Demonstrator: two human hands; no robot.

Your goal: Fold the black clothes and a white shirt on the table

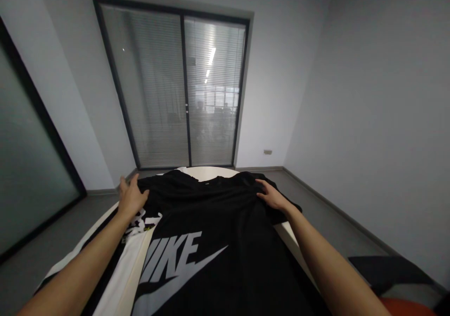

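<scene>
Head view: black Nike T-shirt [246,231] lies print-up on the desk [214,171], collar at the far end. For smoothing the shoulders, I'd draw both sides outward evenly with light tension so the chest doesn't ripple, and not drag the white-lettered garment [140,222] beside it. Left hand [131,198] is palm-down, fingers spread; right hand [271,196] reaches to the other shoulder, can't tell if its grip pinches cloth. Both arms stretch well forward.
</scene>
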